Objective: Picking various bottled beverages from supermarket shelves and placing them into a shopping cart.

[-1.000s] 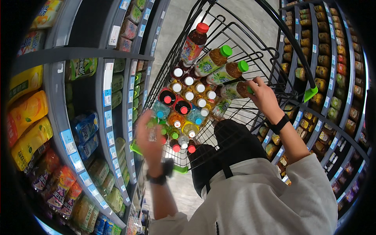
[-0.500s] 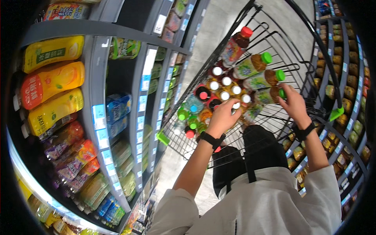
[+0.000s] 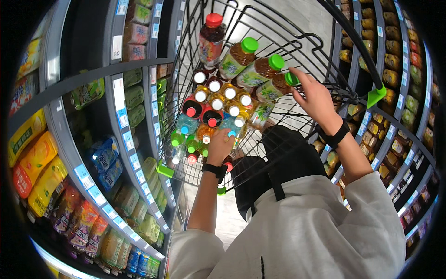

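the pale shirt [image 3: 306, 228] was nearest. the left hand [image 3: 220, 146] was down among the small bottles [image 3: 216, 101], by a blue cap [image 3: 231, 133]; i couldn't tell if it gripped one. the right hand [image 3: 317, 101] curled at the green cap [image 3: 291, 79] of a brown bottle [image 3: 273, 90], leaning in the black cart [image 3: 166, 170]; i couldn't tell its grip either. past them stood a red-capped bottle [image 3: 212, 44].

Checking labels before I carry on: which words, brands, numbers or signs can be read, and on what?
Wording is not copied here:
Yellow bottle at left: large print.
Red-capped bottle in the cart: print too small to read.
Green-capped bottle at the right hand: print too small to read.
Shelf tags at left: too small to read.
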`<action>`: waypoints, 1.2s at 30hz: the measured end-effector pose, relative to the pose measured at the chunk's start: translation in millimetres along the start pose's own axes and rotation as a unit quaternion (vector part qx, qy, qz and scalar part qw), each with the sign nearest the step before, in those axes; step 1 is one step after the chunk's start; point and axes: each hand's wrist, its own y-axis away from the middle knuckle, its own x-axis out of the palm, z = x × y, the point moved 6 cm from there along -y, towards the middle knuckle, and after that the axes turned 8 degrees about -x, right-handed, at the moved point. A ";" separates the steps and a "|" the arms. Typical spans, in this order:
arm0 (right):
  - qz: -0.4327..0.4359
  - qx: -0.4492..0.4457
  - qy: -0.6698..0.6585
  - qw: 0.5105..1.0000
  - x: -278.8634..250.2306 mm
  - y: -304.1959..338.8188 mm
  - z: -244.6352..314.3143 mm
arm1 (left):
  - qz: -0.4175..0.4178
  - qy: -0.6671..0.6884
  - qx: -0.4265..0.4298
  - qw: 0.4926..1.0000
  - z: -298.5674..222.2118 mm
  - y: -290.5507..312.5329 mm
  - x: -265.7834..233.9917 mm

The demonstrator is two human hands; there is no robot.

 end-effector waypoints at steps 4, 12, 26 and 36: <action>0.039 0.036 -0.041 0.998 -7.0 13.9 -8.6 | 0.003 -0.110 -0.007 0.994 -50.5 -8.7 11.4; -0.240 -0.086 0.025 0.967 -117.4 35.6 0.4 | 0.139 -0.100 -0.013 0.985 -55.3 -29.2 79.6; -0.148 0.197 0.174 0.953 -142.6 54.9 -137.8 | 0.000 -0.050 0.163 0.985 -77.6 96.7 48.5; -0.183 0.251 0.250 0.917 -139.8 87.8 -128.6 | -0.207 -0.050 0.066 0.975 118.5 163.9 101.4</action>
